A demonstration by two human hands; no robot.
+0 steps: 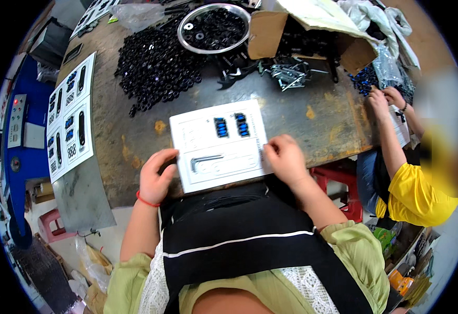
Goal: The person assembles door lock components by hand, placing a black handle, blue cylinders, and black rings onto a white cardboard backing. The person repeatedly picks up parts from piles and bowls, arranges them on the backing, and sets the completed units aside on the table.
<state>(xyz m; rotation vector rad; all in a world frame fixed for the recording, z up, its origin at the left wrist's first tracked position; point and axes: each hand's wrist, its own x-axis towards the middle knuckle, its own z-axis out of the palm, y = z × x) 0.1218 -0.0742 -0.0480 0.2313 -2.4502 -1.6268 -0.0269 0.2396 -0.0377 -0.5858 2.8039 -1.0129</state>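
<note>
A white printed card [187, 136] lies at the table's front edge, slightly turned. Its upper right carries two black-edged groups of blue screws or similar small pieces [242, 125]. Lower down rest L-shaped hex keys [206, 159], on a printed outline. My left hand [158, 177], with a red cord at its wrist, is curled at the card's left edge, thumb and fingertips against it. My right hand [287, 158] pinches the opposite edge with bent fingers. What lies under the card is hidden.
Black nuts or rings [158, 63] are heaped beyond the card, beside a metal bowl [180, 32] of black parts. Silver bolts [290, 74] lie by an open cardboard box [265, 34]. Filled cards [85, 152] are at left. A co-worker's hands [381, 102] handle parts at right.
</note>
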